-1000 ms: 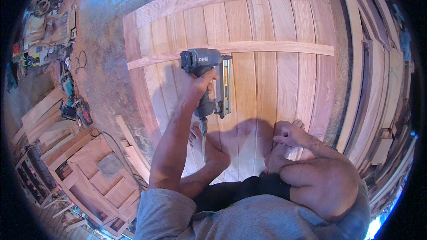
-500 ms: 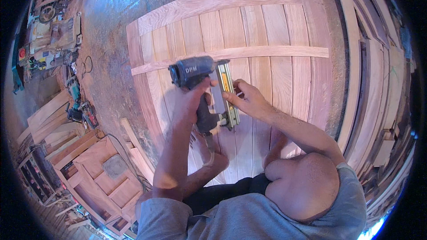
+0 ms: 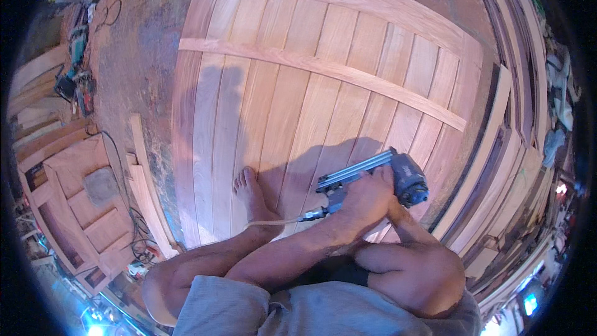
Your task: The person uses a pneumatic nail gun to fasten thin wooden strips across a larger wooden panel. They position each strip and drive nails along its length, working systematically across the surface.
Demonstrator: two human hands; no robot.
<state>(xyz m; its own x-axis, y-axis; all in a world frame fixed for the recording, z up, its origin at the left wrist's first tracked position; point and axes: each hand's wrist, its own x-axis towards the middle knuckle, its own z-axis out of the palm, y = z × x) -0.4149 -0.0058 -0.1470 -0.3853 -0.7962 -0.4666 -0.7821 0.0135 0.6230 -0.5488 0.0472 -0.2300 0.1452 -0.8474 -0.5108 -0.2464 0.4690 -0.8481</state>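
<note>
Over the right part of a large wooden door panel (image 3: 273,96), a blue-and-black air nail gun (image 3: 410,182) lies tilted on its side. Its silver magazine (image 3: 357,169) points toward the left, and a pale air hose (image 3: 273,222) runs from the handle end. My left hand (image 3: 365,196) reaches across my body, its fingers wrapped round the gun's handle. My right forearm (image 3: 407,227) comes past my right knee up to the gun. The right hand's fingers are hidden behind my left hand and the tool. A wooden crosspiece (image 3: 323,70) spans the panel's planks.
My bare left foot (image 3: 250,191) rests on the panel. At left lies a smaller panelled wooden piece (image 3: 68,196) with a grey block (image 3: 102,186), near narrow boards (image 3: 148,196) and cords. Long boards (image 3: 491,143) are stacked along the right. Power tools (image 3: 76,74) sit at far left.
The nail gun has moved right and nearer to me, and has turned onto its side. My right hand was at the magazine; now it is mostly hidden. The view has shifted.
</note>
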